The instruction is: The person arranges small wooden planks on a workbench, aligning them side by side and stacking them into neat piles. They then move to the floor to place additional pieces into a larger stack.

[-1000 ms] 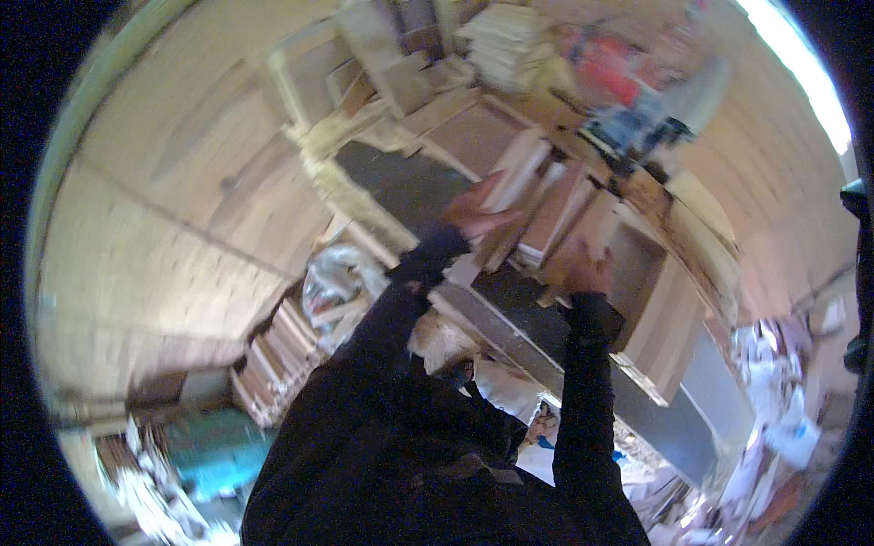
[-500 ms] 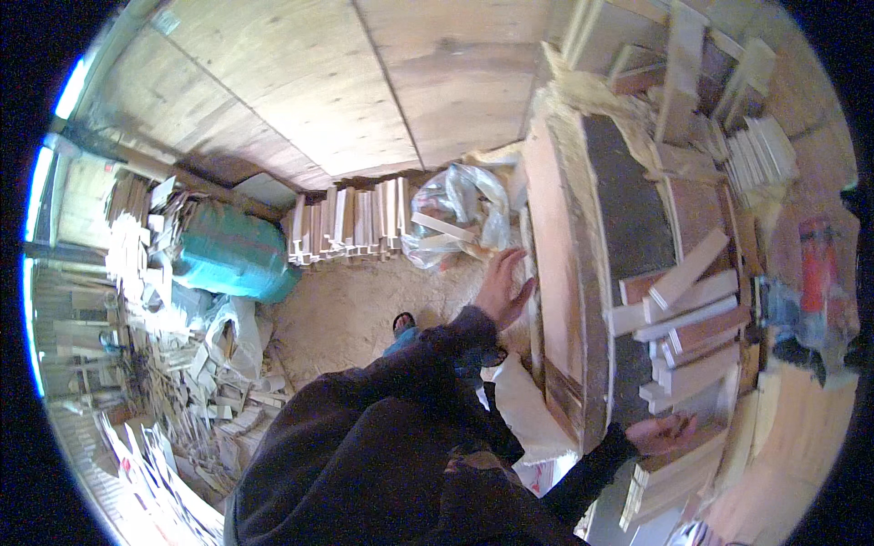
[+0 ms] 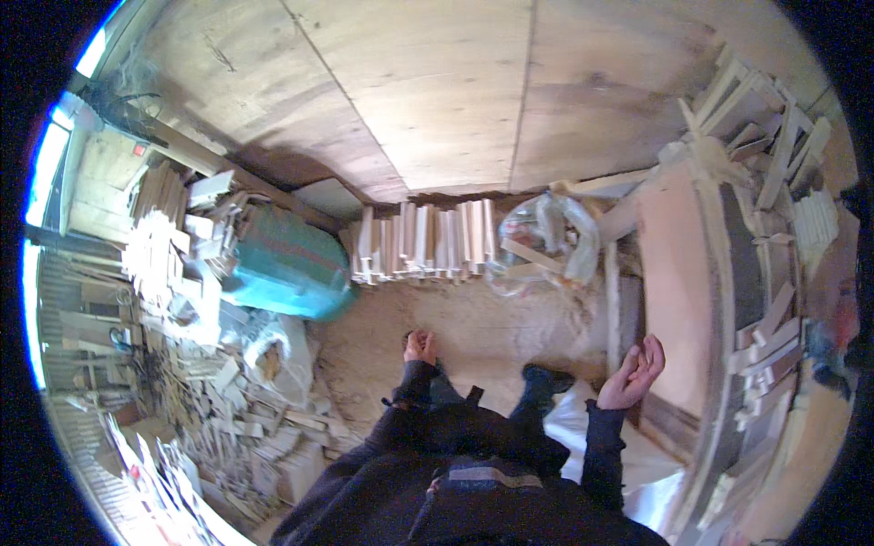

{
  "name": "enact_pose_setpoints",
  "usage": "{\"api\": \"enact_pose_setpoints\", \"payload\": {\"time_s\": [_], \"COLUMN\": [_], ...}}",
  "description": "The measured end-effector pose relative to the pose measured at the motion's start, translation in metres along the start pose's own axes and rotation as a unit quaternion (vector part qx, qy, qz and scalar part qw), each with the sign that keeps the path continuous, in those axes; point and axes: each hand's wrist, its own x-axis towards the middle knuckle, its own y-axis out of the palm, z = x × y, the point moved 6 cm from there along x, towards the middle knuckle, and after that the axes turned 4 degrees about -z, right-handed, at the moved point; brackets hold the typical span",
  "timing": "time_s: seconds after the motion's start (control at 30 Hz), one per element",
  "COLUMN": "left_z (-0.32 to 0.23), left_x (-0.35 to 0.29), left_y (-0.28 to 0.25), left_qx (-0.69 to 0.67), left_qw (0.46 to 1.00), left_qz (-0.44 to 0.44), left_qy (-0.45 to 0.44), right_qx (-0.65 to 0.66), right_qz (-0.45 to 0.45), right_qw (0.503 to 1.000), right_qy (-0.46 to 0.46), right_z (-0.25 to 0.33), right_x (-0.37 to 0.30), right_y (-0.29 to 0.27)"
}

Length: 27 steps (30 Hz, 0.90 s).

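Note:
My left hand (image 3: 420, 347) hangs over the sawdust-covered floor, in front of my body. Its fingers are curled in, and I see nothing in them. My right hand (image 3: 633, 373) is raised palm up beside the near side of the wooden workbench (image 3: 678, 291). The fingers there are loosely bent and apart, with nothing in them. Short wooden strips (image 3: 774, 350) lie piled on the bench's far side, away from both hands.
Upright wooden strips (image 3: 423, 241) line the plywood wall. Beside them sits a clear plastic bag (image 3: 546, 241) with wood pieces. A teal wrapped bundle (image 3: 291, 264) stands at left, near heaped offcuts (image 3: 228, 391). A white sheet (image 3: 574, 419) hangs by my right leg.
The view has swung left, so the bench sits farther right. My right hand has come away from the wood strips on it. My left hand has drawn back from the bench's edge.

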Motion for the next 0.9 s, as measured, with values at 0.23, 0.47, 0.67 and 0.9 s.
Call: {"api": "enact_pose_setpoints", "payload": {"time_s": [0.23, 0.47, 0.67, 0.9], "left_z": [0.101, 0.192, 0.314, 0.338], "left_x": [0.125, 0.265, 0.46, 0.592], "left_y": [-0.15, -0.164, -0.101, -0.023], "left_qx": [0.211, 0.402, 0.221, 0.16], "left_qw": [0.96, 0.882, 0.955, 0.978], "left_qz": [0.004, 0.042, 0.068, 0.066], "left_qy": [0.183, 0.242, 0.186, 0.12], "right_qx": [-0.01, -0.048, -0.025, -0.285], "right_qz": [0.138, 0.321, 0.371, 0.358], "right_qw": [0.972, 0.922, 0.924, 0.889], "right_qy": [0.19, 0.212, 0.091, 0.0], "right_z": [-0.061, -0.211, -0.372, -0.503], "right_x": [-0.126, -0.163, -0.135, -0.106], "right_y": [0.155, 0.308, 0.477, 0.634]}}
